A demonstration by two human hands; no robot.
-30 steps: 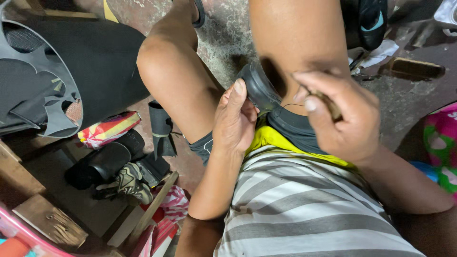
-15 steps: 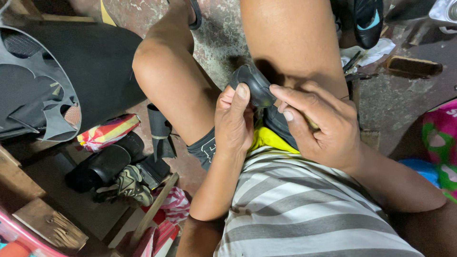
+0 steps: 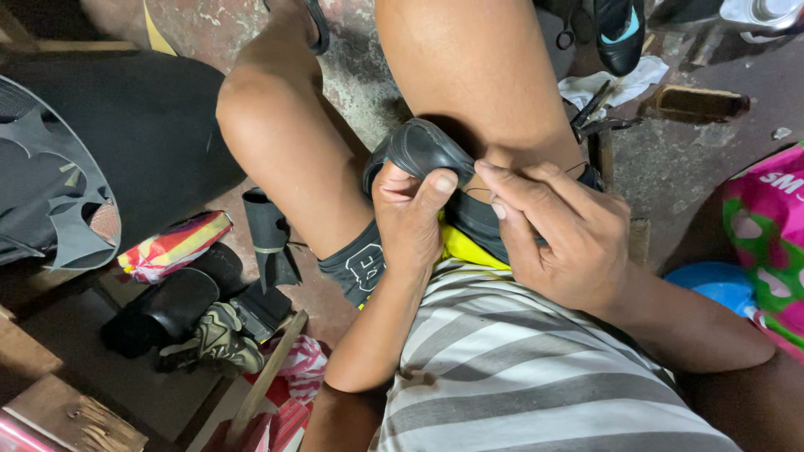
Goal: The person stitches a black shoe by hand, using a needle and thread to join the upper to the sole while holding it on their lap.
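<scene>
Left hand (image 3: 410, 219) curled round the heel of a black shoe (image 3: 423, 151), thumb pressed flat on its top edge; shoe sits at picture centre, wedged against the inside of the right thigh. Right hand (image 3: 563, 234) closed on the shoe's other side, thumb and forefinger pinched together at the rim; a thin thread (image 3: 479, 191) shows just under them.

Person seated, bare knees apart, grey-and-white striped shirt (image 3: 519, 377) at 6 o'clock.

Floor (image 3: 670, 167): rough stained concrete, patchy grey and reddish. At 8 o'clock, black shoe parts (image 3: 180, 305) and a wooden stick (image 3: 268, 377). At 9 o'clock, cut black rubber sheet (image 3: 50, 201). At 1 o'clock, a brush (image 3: 695, 102), white rag (image 3: 611, 84), black shoe with teal lining (image 3: 621, 33). At 3 o'clock, pink-and-green bag (image 3: 766, 243), blue bowl (image 3: 716, 285).
</scene>
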